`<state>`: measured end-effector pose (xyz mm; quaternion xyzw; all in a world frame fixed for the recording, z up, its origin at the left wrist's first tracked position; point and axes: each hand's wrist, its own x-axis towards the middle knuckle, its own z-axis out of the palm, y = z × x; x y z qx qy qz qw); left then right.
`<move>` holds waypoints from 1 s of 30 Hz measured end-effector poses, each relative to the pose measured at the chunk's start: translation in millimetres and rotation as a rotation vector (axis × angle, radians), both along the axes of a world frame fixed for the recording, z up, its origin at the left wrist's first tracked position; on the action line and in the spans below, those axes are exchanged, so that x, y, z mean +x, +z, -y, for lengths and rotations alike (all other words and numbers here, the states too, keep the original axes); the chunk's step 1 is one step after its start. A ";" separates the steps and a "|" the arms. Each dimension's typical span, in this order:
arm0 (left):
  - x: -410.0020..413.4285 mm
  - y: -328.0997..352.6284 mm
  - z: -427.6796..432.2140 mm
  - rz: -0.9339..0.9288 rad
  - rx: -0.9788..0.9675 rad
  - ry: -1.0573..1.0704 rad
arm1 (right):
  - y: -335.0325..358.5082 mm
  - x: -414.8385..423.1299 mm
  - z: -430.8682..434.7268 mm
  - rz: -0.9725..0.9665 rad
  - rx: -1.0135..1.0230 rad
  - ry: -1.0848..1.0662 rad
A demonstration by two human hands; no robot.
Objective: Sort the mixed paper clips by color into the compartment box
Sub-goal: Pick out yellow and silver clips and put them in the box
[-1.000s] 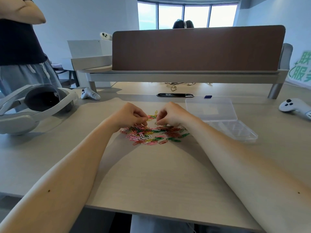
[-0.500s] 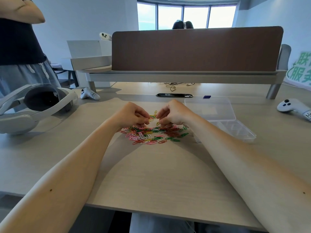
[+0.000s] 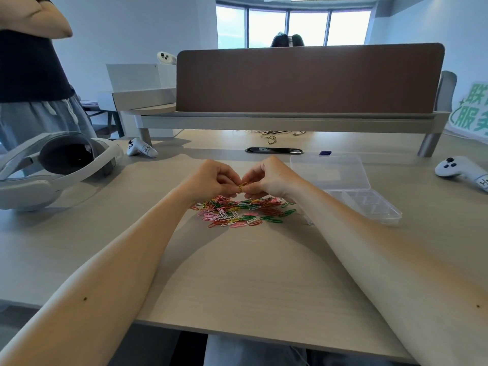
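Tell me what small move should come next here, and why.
Probably the right hand should carry the yellow clips to a compartment of the open compartment box beside it. Both it and the left hand pinch them above the mixed pile, and the compartments look empty.

A white sign with big green Chinese words stands at the far right, cut off; I read 联 and 服. The white hand controller's sticker says something like "Hou".

Bright daylight from rear windows, soft forearm shadows, wide-angle edge distortion
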<state>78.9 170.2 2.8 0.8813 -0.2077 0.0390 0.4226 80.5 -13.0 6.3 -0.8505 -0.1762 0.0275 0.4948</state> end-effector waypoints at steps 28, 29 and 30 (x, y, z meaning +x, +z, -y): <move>76.2 1.6 3.3 0.195 0.470 0.106 | 0.2 9.8 27.8 -0.084 0.015 -0.292; 82.4 0.5 8.0 0.197 0.493 0.089 | 0.5 10.0 30.9 -0.081 0.000 -0.294; 85.6 -0.5 8.9 0.192 0.523 0.082 | 0.6 9.0 31.3 -0.081 -0.014 -0.288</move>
